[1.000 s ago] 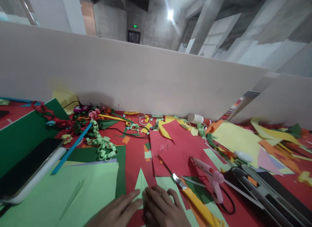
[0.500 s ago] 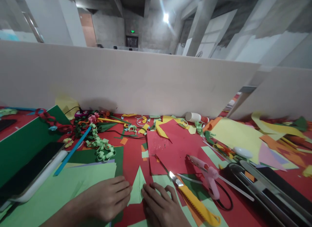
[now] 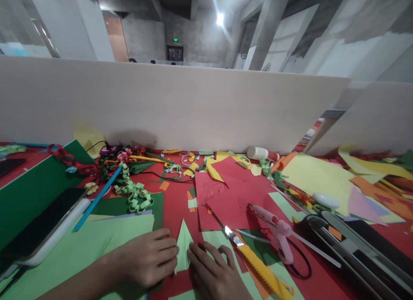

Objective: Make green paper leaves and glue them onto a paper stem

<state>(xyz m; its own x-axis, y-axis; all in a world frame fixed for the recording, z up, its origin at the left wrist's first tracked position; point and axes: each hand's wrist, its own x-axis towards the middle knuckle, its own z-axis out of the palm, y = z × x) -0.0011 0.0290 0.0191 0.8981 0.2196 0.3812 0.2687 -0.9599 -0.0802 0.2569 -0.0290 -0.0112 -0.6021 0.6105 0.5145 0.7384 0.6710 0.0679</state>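
Observation:
A light green paper (image 3: 183, 250), folded to a narrow point at its far end and creased down the middle, lies on the red surface between my hands. My left hand (image 3: 149, 258) is closed, its fingers together on the paper's left edge; the thumb is hidden. My right hand (image 3: 217, 270) has bent fingers, with the fingertips holding down the paper's right edge. Just right of that hand lies a yellow utility knife (image 3: 260, 265) with its blade out. A pink glue gun (image 3: 275, 229) with a clear glue stick lies farther right.
Light green sheets (image 3: 129, 231) spread under my left forearm. A phone (image 3: 45, 222) rests at the left beside a blue strip (image 3: 97, 199) and a green paper chain (image 3: 137, 197). Red sheets (image 3: 232, 197) lie ahead. A black-and-grey device (image 3: 355, 244) stands right; a white partition (image 3: 193, 106) rises behind.
My left hand has shifted slightly right and covers more of the folded paper's left side. The paper looks narrower and its tip has moved a little left. My right hand stays nearly still.

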